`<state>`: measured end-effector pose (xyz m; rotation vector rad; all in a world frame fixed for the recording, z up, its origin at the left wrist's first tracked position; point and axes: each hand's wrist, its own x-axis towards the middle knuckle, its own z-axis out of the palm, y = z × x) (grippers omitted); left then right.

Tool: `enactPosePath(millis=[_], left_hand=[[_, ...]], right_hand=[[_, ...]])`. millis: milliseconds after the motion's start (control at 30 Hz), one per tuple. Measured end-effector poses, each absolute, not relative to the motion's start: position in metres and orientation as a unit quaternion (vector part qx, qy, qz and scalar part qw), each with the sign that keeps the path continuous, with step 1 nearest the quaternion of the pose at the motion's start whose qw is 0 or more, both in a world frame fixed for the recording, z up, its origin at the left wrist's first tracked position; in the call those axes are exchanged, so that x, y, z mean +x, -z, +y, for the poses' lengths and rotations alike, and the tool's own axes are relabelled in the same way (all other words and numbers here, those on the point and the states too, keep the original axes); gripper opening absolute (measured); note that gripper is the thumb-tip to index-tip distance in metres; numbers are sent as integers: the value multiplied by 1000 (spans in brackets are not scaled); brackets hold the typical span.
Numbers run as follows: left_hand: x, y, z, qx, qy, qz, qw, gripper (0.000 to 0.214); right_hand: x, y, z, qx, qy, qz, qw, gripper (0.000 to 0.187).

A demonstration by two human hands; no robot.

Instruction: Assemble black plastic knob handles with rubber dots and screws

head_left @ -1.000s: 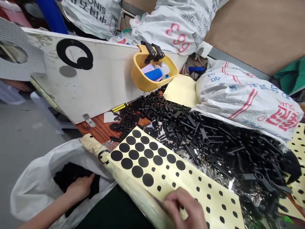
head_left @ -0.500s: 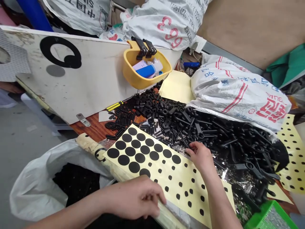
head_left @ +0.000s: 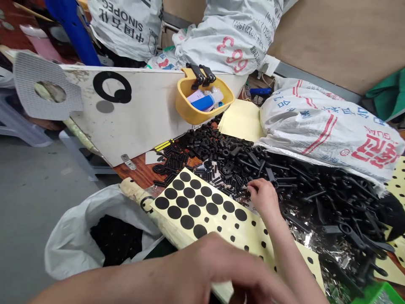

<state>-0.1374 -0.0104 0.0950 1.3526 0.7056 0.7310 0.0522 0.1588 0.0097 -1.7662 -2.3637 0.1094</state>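
While the right hand is by black parts, I cannot tell either grip's state (left hand blurred).

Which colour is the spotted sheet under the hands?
The sheet is pale yellow with black circles, shown in the head view.

A second ago the left hand was in the white bag left of the dotted sheet; now it is out of the bag and over the sheet's near edge, farther right than half a second ago. The right hand has gone from the sheet's near edge to the small black parts just beyond its far edge.
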Motion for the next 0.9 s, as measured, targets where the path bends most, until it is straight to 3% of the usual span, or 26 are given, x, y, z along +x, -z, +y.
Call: enactPosePath(millis=[267,400,767,900], left_hand=[[-95,-6,9,464,-297,446,705,34],[-95,22,13,432,-332,483,686,29],[-95,34,10,476,-367,471,645,29],[-97,27,6,454,-375,468,659,27]], right_hand=[[47,-4,171,-582,-52,-810,47,29],[42,-7,171,-609,-57,-790,46,22],[28,4,178,-635,-103,-756,119,8],[34,-1,173,-632,-128,-743,182,14]])
